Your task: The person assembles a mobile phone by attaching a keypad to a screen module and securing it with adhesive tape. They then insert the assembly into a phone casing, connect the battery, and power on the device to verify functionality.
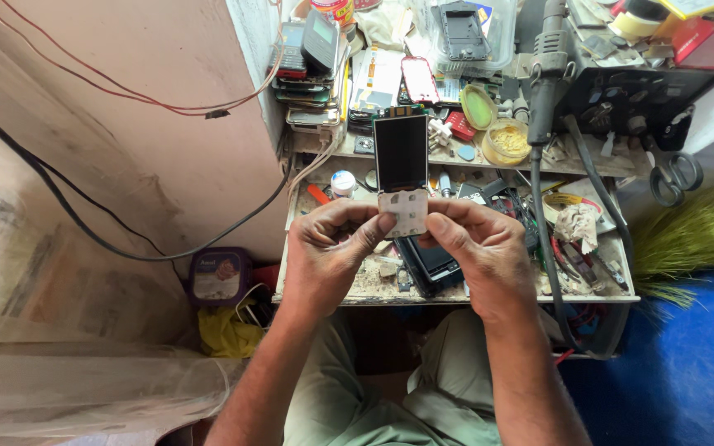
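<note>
Both forearms came up from the bottom of the shot over a lap in greenish trousers, so that was the closest stuff to the camera. Left hand (330, 248) and right hand (474, 248) were both closed on the same little phone board (402, 173), pinching its lower keypad end between thumbs and fingers. It stood upright in the air just above the front edge of the workbench (456, 296), dark screen on top facing the camera, pale keypad contacts below. Left thumb was pressed on the bottom left corner of the keypad part, right thumb on the bottom right.

Bench itself was a total mess tbh. Directly under the hands sat a dark phone body (431, 264). Further back, a stack of old phones (307, 70) leaned by the wall, a red-edged phone (419, 80) lay near it, and a small round tub of yellowish stuff (506, 142) sat to the right. A grey hot-air handle (545, 70) hung with its thick cable trailing down the bench's right side. Scissors (673, 175) dangled off the right edge. On the floor at left, a purple tub (219, 275) sat above a yellow rag (226, 332).
</note>
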